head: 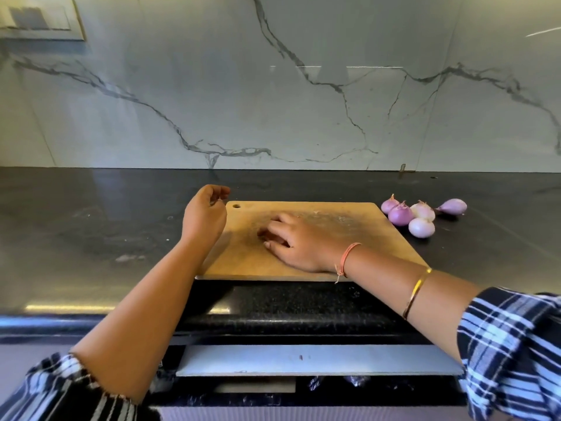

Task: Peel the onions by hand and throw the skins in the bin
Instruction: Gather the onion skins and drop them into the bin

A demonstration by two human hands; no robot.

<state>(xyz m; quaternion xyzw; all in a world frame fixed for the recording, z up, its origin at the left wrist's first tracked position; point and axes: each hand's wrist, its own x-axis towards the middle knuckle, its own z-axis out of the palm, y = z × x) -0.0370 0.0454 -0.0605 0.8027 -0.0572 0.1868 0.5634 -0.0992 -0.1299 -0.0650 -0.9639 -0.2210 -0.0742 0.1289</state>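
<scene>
A dark table (91, 226) carries a wooden board (364, 238). The right hand (300, 241) lies on the board, fingers curled over reddish skins (263, 235), grip unclear; the left hand (203, 214) hovers at the board's left edge, fingers loosely curled, hold unclear. Five onions (400, 214) cluster on the table just right of the board

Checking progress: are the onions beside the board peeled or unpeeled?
Peeled: the onions look smooth, pale purple and white, with no dry papery skin.
</scene>
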